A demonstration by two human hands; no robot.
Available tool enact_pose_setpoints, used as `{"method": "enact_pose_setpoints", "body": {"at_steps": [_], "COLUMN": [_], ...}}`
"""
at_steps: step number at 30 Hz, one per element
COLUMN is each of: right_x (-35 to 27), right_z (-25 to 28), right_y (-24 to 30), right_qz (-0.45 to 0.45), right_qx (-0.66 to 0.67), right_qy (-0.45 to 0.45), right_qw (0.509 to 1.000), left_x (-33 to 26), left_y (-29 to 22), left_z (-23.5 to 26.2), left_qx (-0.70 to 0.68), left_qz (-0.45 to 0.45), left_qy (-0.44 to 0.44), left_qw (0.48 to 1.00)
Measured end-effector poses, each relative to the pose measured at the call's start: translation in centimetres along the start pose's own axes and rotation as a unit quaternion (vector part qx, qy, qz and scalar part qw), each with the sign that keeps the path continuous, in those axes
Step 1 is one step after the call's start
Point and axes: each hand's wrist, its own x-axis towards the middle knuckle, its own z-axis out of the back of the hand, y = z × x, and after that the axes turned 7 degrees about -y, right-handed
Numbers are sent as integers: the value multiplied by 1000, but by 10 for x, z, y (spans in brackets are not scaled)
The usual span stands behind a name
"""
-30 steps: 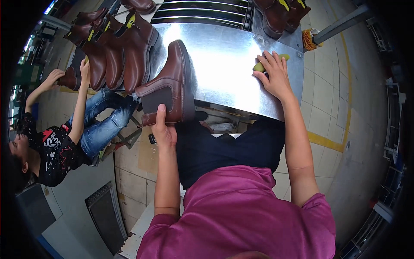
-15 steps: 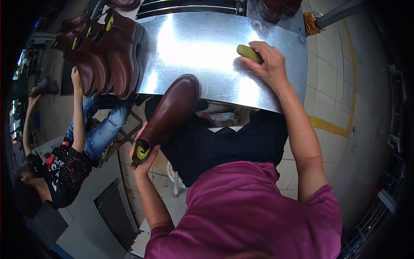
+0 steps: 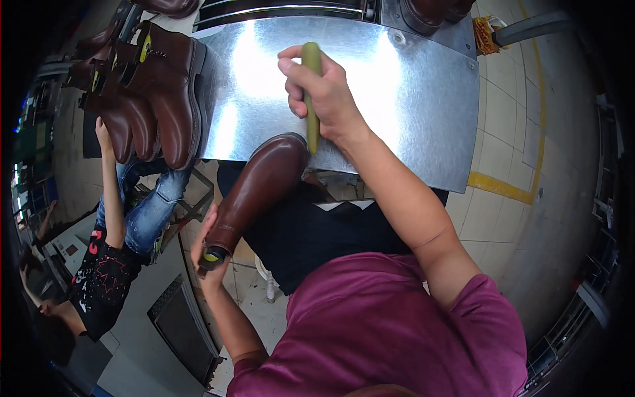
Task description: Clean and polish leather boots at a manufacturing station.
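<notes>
A brown leather boot (image 3: pixel 261 182) slants over my lap, its toe at the near edge of the metal table. My left hand (image 3: pixel 210 250) is closed round its ankle part, near the opening with a yellow-green patch. Over the table, my right hand (image 3: pixel 321 89) grips a tapered olive-green stick (image 3: pixel 313 126) whose exact kind I cannot make out. The stick's thin end points down at the edge of the boot's toe; whether they touch is unclear.
Several brown boots (image 3: pixel 173 109) stand at the metal table's (image 3: pixel 423 112) left side. More brown footwear (image 3: pixel 423 14) sits at the back right, near a grey bar (image 3: pixel 529 30). At the left, a co-worker in a black shirt (image 3: pixel 109 281) reaches toward the boots.
My right hand has moved left and turned the green stick, bringing its thin end to the boot's toe. The boot has rotated slightly in my left hand.
</notes>
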Motion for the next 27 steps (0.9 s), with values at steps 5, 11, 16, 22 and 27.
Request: {"method": "enact_pose_setpoints", "body": {"at_steps": [5, 11, 16, 22, 27], "right_x": [-9, -43, -56, -92, -97], "right_z": [15, 66, 134, 91, 41], "right_y": [-1, 17, 34, 29, 12], "right_qz": [-78, -1, 99, 179, 356], "right_qx": [-244, -235, -358, -440, -439], "right_qy": [56, -83, -67, -52, 3], "right_qw": [965, 969, 926, 878, 825], "left_x": [60, 157, 187, 113, 123], "left_y": [-35, -62, -46, -73, -111], "left_z": [20, -43, -109, -153, -214], "left_qx": [-42, -55, -116, -91, -158], "left_qz": [-72, -115, -172, -15, 21], "left_qy": [-68, 4, 24, -115, -268], "left_qw": [994, 992, 978, 989, 950]}}
